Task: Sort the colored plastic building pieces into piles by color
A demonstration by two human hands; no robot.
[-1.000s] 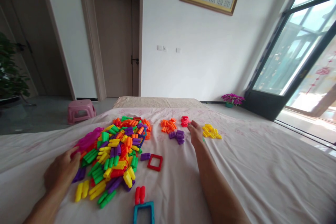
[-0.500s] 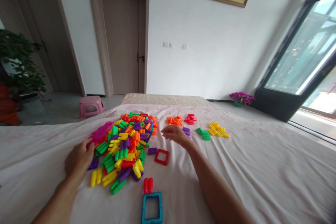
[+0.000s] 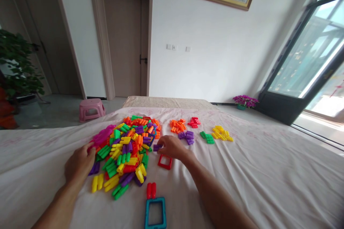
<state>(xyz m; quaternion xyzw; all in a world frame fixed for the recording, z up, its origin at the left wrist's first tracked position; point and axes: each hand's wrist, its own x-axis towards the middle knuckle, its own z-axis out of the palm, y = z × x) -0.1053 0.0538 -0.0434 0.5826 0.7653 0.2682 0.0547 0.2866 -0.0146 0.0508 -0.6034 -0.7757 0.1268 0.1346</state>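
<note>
My right hand (image 3: 172,146) is closed round one end of a purple double-tube block (image 3: 156,147), just behind a red square frame (image 3: 165,162). At the left, my left hand (image 3: 80,161) has its fingers curled at the near end of a magenta plastic piece (image 3: 103,135); its fingertips are partly hidden. Between the hands lies a mixed pile of coloured blocks (image 3: 125,152) in green, yellow, purple, orange and red. Nearer to me are a red double-tube block (image 3: 151,190) and a blue square frame (image 3: 156,212).
Beyond my right hand are small groups of orange blocks (image 3: 177,126), red blocks (image 3: 194,122), purple blocks (image 3: 186,137), green blocks (image 3: 207,137) and yellow blocks (image 3: 222,133). They lie on a wrinkled pale cloth (image 3: 263,171). A pink stool (image 3: 92,110) stands beyond the left side.
My right hand has moved left and nearer to me and has closed on the purple block. The purple group it partly covered now shows fully. My left hand has hardly moved.
</note>
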